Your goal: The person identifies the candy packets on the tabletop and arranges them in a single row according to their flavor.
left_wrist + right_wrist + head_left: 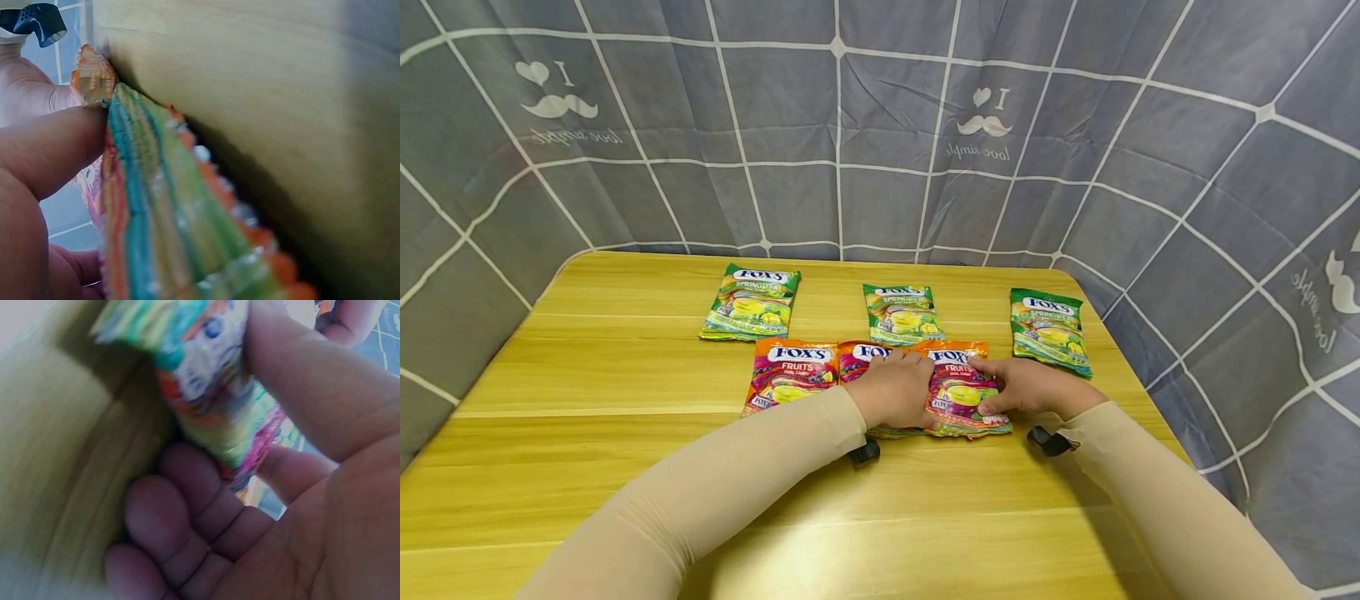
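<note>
Three purple-and-orange Fox's Fruits candy bags lie side by side on the table. My left hand (895, 387) rests across the middle bag (855, 358), covering most of it, its thumb near the lower edge beside the right bag. Over on the right bag (958, 387), my right hand (1033, 387) holds the right edge, with thumb and index finger on its face. In the right wrist view the other fingers (156, 515) curl in at the bag's side, close to the tabletop. The left bag (793, 371) lies just left of my left hand, partly behind the forearm.
Behind them lie three green Fox's Spring Tea bags: one at left (751, 304), one in the middle (901, 315) and one at right (1049, 329), near my right hand. A grey checked curtain (880, 125) surrounds the back and sides of the wooden table (587, 375).
</note>
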{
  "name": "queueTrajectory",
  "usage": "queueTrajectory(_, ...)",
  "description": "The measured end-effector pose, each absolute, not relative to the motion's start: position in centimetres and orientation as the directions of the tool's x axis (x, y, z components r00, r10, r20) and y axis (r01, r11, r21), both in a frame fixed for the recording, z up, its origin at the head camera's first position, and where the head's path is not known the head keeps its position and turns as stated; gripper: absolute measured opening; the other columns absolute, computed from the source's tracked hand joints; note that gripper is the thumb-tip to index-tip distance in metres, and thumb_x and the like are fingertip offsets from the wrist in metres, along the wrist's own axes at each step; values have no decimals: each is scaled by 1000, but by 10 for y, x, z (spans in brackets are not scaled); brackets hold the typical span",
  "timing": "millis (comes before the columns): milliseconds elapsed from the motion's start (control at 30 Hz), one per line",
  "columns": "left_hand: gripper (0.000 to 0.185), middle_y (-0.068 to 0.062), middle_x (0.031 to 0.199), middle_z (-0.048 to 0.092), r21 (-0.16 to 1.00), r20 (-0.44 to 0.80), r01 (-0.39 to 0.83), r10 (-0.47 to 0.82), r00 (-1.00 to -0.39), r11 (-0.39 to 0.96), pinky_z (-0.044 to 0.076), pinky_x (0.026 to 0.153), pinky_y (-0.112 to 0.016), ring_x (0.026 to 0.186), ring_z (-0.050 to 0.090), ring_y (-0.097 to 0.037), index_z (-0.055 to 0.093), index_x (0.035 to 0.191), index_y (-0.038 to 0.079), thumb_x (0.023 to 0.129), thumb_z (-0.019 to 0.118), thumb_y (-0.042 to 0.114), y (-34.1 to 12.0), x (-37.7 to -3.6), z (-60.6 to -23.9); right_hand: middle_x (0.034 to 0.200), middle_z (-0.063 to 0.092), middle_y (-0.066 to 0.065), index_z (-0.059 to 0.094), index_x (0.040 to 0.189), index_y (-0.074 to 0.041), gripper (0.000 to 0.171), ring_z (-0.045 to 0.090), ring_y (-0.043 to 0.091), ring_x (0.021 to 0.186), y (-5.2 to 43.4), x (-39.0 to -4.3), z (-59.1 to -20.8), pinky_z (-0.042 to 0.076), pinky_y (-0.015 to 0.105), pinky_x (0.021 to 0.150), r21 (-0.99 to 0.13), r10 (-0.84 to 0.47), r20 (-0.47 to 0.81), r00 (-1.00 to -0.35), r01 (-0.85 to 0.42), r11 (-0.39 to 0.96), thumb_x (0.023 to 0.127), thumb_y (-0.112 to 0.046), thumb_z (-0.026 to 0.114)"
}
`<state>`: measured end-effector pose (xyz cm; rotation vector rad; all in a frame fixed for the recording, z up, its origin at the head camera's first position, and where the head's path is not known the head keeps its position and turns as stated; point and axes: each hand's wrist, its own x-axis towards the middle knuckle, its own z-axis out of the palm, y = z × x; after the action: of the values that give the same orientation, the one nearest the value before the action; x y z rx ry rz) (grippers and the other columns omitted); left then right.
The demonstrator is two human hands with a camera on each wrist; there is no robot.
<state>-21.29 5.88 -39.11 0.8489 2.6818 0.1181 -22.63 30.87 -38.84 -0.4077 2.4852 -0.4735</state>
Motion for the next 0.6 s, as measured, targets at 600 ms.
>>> queueTrajectory(600,72,-10,168,40,354,-173,486,567,-805,799,31,129,-53,159,32,-37,46,160,14,100,69,47,-14,-264,-350,139,64,25,47,159,-6,75,66,40,121,242,-248,-343,55,57,103,-258,-353,-294,-888,-282,924,98,-41,75)
